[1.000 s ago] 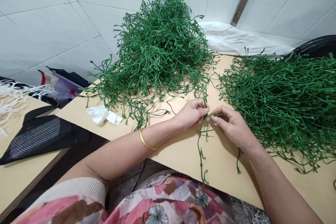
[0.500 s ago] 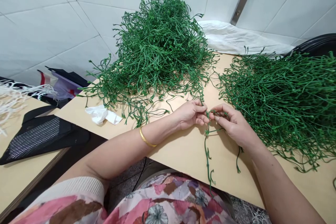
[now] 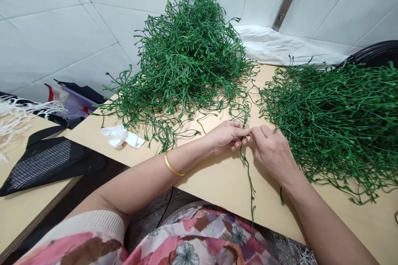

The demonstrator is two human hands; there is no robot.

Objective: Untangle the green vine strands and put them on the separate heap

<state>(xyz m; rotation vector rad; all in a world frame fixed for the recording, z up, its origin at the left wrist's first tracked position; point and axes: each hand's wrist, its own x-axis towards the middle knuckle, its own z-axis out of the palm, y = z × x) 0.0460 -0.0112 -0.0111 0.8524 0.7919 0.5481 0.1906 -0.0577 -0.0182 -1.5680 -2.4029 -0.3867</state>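
While bent over the table [image 3: 202, 180] in the head view, held the green strand [image 3: 249, 178] in a narrow pinch of the left hand [image 3: 228, 136], thumb against forefinger. Gripped it partway along: showed a tangled length just beyond the fingertips, towards the pile [image 3: 192, 49], and a longer one hanging below, down past the near edge over the floral garment [image 3: 186, 252]. Brought the right hand [image 3: 273, 151] in, fingers drawn together, their tips touching the left fingertips beside the strand; could not tell what, if anything, was pinched there. Showed a short stem [image 3: 282, 196] poking out beneath the right wrist, and a second pile [image 3: 336, 116] spread just beyond that hand.
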